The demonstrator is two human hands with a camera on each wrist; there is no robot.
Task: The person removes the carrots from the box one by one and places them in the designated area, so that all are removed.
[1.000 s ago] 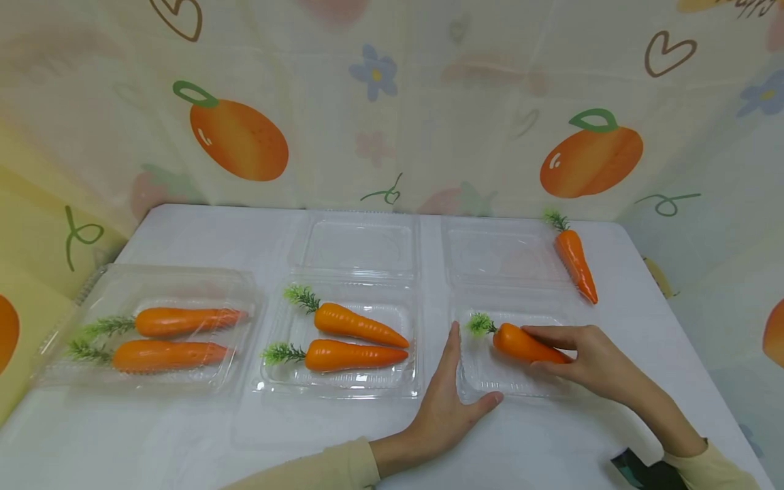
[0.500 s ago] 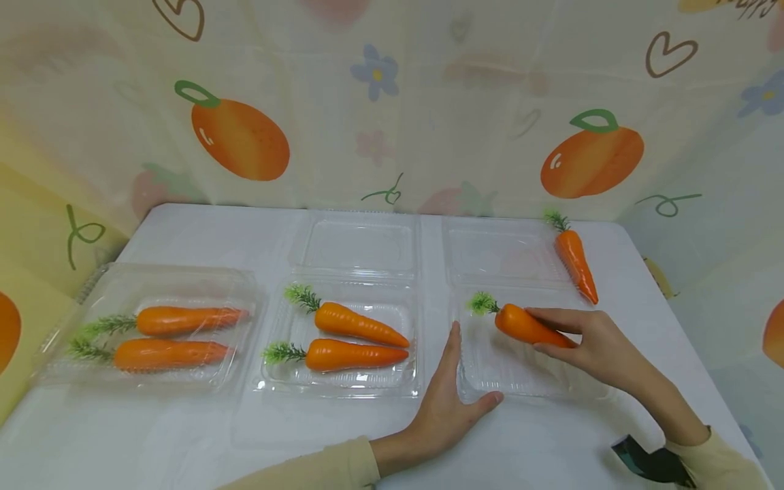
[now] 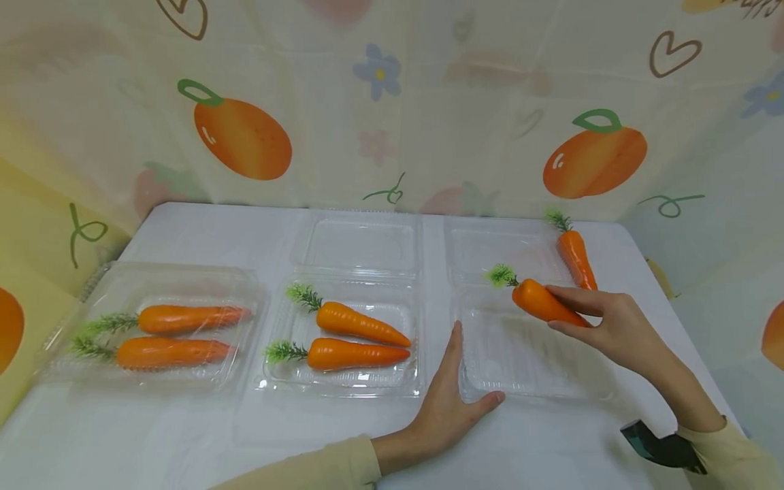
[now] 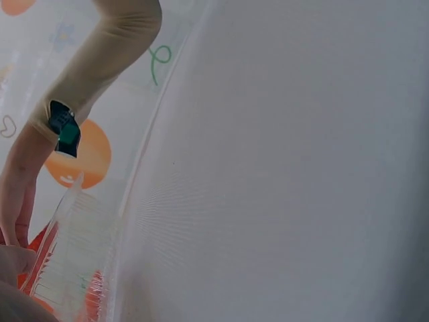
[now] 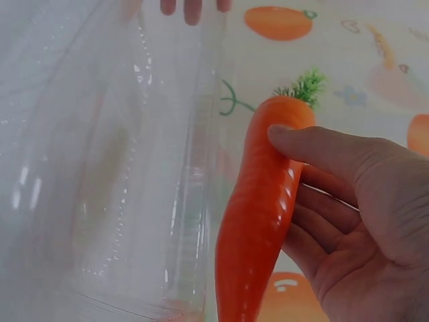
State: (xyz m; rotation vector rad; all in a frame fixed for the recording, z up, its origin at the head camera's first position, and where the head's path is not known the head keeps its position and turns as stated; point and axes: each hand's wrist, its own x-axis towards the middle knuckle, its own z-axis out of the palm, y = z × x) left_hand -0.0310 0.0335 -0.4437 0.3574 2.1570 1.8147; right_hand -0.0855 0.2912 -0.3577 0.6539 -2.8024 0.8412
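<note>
My right hand (image 3: 625, 333) holds an orange carrot (image 3: 542, 301) with a green leafy top, thumb on one side and fingers on the other. The carrot is over the back part of an open clear plastic clamshell box (image 3: 508, 361), leaves pointing left. In the right wrist view the thumb presses on the thick end of the carrot (image 5: 261, 194). My left hand (image 3: 437, 415) is at that box's front left corner, fingers straight and thumb spread along the front edge. Another carrot (image 3: 576, 257) lies at the back right, by the box's raised-back lid (image 3: 496, 248).
Left of my left hand lies a second open clamshell box (image 3: 343, 392) holding two carrots. Farther left, a closed clamshell box (image 3: 235, 275) has two carrots under its lid. A patterned curtain (image 3: 416, 102) hangs behind the white table (image 3: 257, 442).
My right hand has lifted the carrot out of the right-hand box and moved it back and slightly right. My left hand has stayed in place.
</note>
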